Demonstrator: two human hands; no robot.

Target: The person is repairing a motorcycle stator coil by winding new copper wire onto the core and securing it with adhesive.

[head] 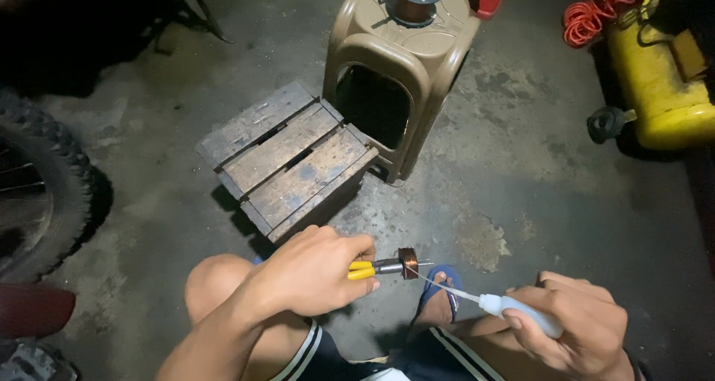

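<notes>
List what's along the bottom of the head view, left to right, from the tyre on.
Tyre → left hand → yellow-handled pliers → copper coil → white squeeze bottle → right hand.

A stained concrete floor (521,165) fills the dim room. A wooden stool (287,157) sits centre, a tan plastic stool (439,53) at twelve o'clock, a tyre (52,172) at nine.

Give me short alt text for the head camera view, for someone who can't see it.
Seen from above, the left hand grips yellow-handled pliers clamping a small copper coil, while the right hand aims a white squeeze bottle nozzle at it. Beyond, on the concrete floor, stand a wooden stool and a tan plastic stool.
</notes>
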